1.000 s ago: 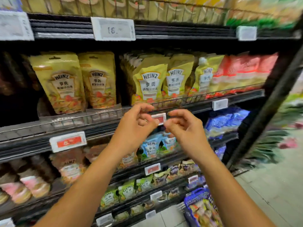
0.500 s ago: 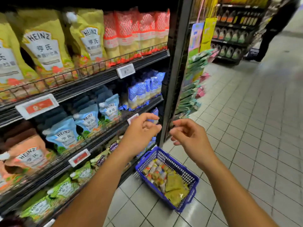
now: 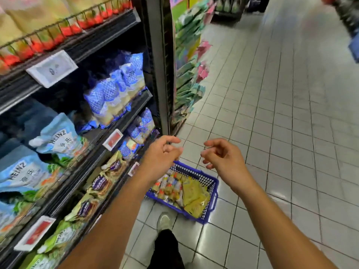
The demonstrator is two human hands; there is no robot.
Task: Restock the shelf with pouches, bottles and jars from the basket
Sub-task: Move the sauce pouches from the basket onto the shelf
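Left hand (image 3: 162, 155) and right hand (image 3: 223, 156) hung empty, fingers loosely curled, above the basket (image 3: 202, 177).
Hands were apart, not touching anything, just off the shelf (image 3: 120, 121) edge. Blue basket sat on the tiled floor (image 3: 272, 133) beside the shelf foot, holding yellow pouches (image 3: 195, 195) on its right side and small packs (image 3: 169, 186), too blurred to identify, on its left. Light blue pouches (image 3: 58, 136) stood on the shelf.

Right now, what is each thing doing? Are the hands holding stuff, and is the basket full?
Left hand: empty, fingers loosely curled.
Right hand: empty, fingers loosely curled.
Basket: on the floor, partly filled.
Pouches: lying in the basket.
Shelf: stocked.
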